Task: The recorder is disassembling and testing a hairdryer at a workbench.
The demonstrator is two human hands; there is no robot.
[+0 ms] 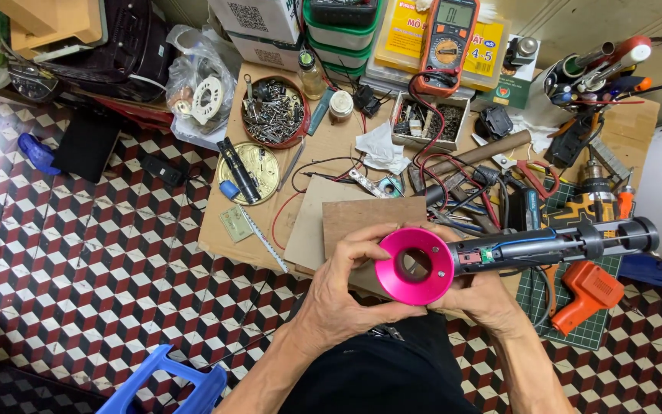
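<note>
Holding a hair dryer (pixel 499 253) with its handle casing stripped, level above the near edge of the table (pixel 224 238), over the lap. Left hand (pixel 346 287) curled around the left rim of the pink ring head (pixel 415 266), thumb on the near side, fingers (pixel 373 234) over the far side, pinching the ring. Right hand (pixel 476 295) cupped beneath the neck where head meets handle, fingers mostly hidden; grip appears closed on the body, though cannot tell how firmly. Handle extends right, exposing a small circuit board (pixel 478 255) and wiring, ending in a dark cylindrical end (pixel 637 234).

Noted nearby: multimeter (pixel 447 42) at the far side, round tin of screws (pixel 273 111), orange glue gun (pixel 588 295) on a green cutting mat (pixel 599 330) at right, wooden board (pixel 369 218) just behind the head.

Judged best practice for the step in hand: keep the head steady with the left hand, support the bare handle from below, avoid pressing on the exposed board or tugging wires, keep the unit over the table so loose parts drop onto it, not the tiled floor (pixel 116 253).
</note>
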